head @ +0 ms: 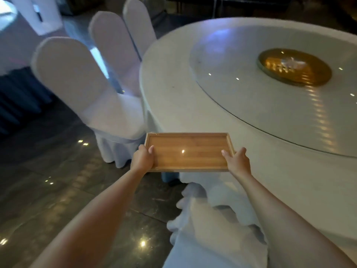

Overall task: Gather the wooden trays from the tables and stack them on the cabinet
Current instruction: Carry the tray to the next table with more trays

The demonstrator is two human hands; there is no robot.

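Tray (189, 152): one wooden piece carried clear of table (241, 117) edge, held level over floor; cabinet not in view, stacking yet to do. Left hand (142, 158) grip closed on short left rim, right hand (238, 160) likewise on right rim. Flat rectangle, low raised rim, glossy striped grain. Table beside it: round, white cloth, glass turntable (270, 84).

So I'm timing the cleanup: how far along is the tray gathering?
One wooden tray is in hand, empty, gripped at its short ends by the left hand and right hand. The round table shows no other trays. No cabinet or stack in view, so stacking remains.
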